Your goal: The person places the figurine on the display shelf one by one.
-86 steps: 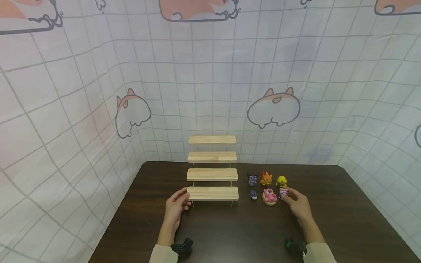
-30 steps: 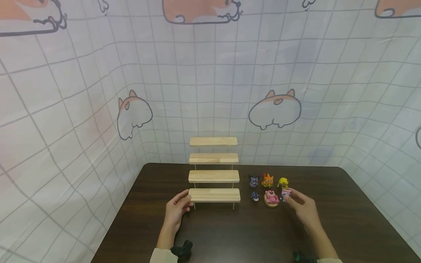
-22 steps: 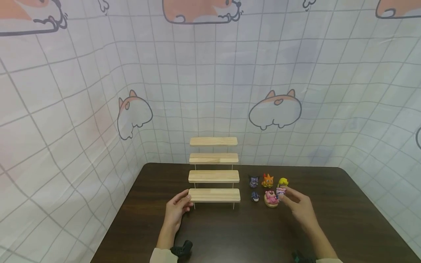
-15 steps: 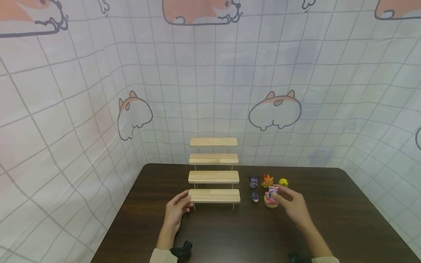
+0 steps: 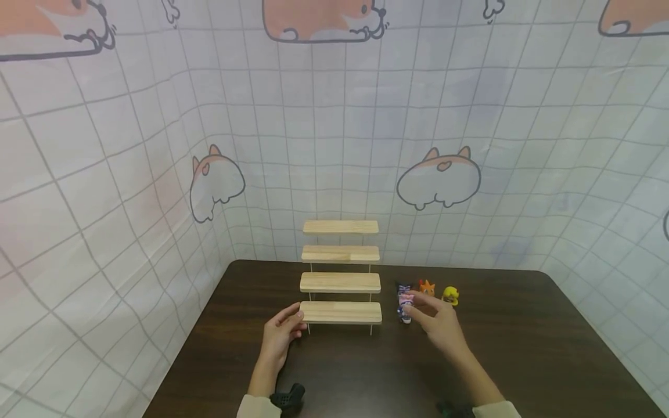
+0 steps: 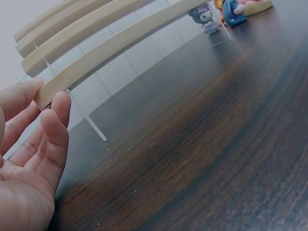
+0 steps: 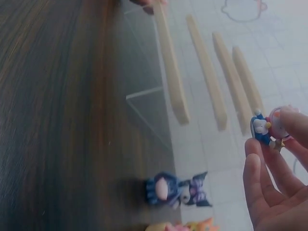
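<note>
My left hand point(image 5: 281, 330) pinches the left end of the lowest board of a four-tier wooden display stand point(image 5: 341, 312); in the left wrist view the thumb lies on top of the board point(image 6: 96, 57), with fingers beneath. My right hand point(image 5: 441, 326) holds a small pink-and-blue figurine point(image 7: 263, 129) between thumb and fingers, raised to the right of the stand. In the head view it overlaps a dark blue figurine point(image 5: 406, 319) and sits just in front of a black-and-purple figurine point(image 5: 403, 287). The right hand hides the pink bear figurine there.
An orange figurine point(image 5: 427, 288) and a yellow one point(image 5: 450, 295) stand behind my right hand on the dark wooden table point(image 5: 522, 337). Thin clear legs point(image 6: 96, 127) carry the stand's boards. A white grid-patterned cloth point(image 5: 345, 145) rises behind and beside the table.
My right hand has lifted the pink-and-blue figurine from the right end of the front row and carried it left toward the stand. The left hand keeps its hold on the board.
</note>
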The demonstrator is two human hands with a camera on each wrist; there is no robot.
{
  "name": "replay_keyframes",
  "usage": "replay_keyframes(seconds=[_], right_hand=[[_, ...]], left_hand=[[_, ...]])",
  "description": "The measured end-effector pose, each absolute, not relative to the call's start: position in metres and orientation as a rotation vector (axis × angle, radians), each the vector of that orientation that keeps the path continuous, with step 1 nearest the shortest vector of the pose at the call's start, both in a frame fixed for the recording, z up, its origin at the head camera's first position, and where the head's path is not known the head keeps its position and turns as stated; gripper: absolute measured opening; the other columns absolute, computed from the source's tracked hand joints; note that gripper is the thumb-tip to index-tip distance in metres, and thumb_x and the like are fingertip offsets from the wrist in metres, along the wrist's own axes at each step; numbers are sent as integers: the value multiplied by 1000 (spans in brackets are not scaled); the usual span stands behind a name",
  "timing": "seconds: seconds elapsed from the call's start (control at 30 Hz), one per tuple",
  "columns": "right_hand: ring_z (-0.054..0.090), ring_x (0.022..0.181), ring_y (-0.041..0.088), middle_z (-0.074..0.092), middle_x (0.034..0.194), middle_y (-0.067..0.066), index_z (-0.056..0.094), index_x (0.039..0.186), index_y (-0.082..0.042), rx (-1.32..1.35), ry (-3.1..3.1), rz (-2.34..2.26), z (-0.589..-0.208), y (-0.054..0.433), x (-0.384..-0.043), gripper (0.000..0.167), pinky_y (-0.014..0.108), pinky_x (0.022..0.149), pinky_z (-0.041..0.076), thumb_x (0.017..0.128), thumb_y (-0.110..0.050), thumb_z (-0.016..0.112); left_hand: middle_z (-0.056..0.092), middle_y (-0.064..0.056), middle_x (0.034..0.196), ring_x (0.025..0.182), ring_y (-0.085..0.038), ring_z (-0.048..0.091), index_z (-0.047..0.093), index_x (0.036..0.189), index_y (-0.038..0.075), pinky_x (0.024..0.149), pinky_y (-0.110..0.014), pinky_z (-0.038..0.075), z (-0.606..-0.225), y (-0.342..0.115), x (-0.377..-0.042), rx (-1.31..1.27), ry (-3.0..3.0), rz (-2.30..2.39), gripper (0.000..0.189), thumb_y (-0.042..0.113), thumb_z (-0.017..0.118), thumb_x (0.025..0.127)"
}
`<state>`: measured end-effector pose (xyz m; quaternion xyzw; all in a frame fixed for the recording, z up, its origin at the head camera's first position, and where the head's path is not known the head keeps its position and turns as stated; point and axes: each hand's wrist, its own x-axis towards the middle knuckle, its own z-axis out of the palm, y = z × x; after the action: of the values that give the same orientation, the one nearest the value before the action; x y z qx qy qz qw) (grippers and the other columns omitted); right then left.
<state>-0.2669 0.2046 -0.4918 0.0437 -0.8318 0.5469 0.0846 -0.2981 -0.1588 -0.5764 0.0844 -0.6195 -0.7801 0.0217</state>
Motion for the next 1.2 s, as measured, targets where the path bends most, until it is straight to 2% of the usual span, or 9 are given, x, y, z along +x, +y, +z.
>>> replay_keyframes(seconds=[0.23, 0.47, 0.7, 0.9, 1.03, 1.2], right_hand=[[70, 113, 23, 74, 123, 11, 71, 131, -11, 223, -2448, 1683, -485, 184, -274, 44, 19, 84, 55, 92, -29, 79], [71, 108, 24, 75, 121, 8, 72, 129, -15, 305, -2428, 1735, -474, 165, -280, 43, 24, 79, 56, 91, -32, 79], [70, 114, 23, 75, 121, 5, 73, 128, -18, 321, -2432, 1684, -462, 147, -293, 42, 33, 92, 58, 89, -34, 81], [72, 106, 24, 75, 120, 8, 74, 127, -18, 343, -2433, 1669, -456, 131, -306, 40, 31, 81, 58, 90, -32, 80], [73, 100, 23, 75, 116, 7, 74, 126, -20, 311, -2436, 1684, -454, 121, -310, 39, 35, 74, 59, 90, -33, 81], [73, 101, 25, 75, 115, 8, 73, 128, -18, 296, -2429, 1689, -451, 106, -313, 41, 40, 74, 60, 90, -33, 80]], left_hand=[[75, 5, 86, 75, -9, 71, 63, 137, 2, 64, -20, 54, -579, -160, -297, 260, -1907, -2426, 46, 17, 74, 95], [75, 4, 90, 77, -8, 71, 62, 139, 3, 66, -21, 55, -576, -161, -297, 257, -1938, -2403, 47, 19, 73, 96], [75, 4, 90, 78, -8, 72, 62, 139, 3, 65, -21, 55, -576, -160, -296, 252, -1940, -2398, 47, 20, 73, 97], [75, 4, 90, 78, -9, 72, 61, 140, 4, 66, -21, 55, -576, -159, -296, 255, -1944, -2406, 48, 21, 73, 96], [75, 4, 91, 79, -9, 72, 60, 141, 4, 66, -21, 55, -575, -159, -295, 247, -1946, -2410, 49, 21, 73, 97], [75, 4, 92, 79, -10, 72, 60, 142, 4, 67, -22, 55, -573, -158, -294, 240, -1950, -2401, 50, 22, 73, 97]])
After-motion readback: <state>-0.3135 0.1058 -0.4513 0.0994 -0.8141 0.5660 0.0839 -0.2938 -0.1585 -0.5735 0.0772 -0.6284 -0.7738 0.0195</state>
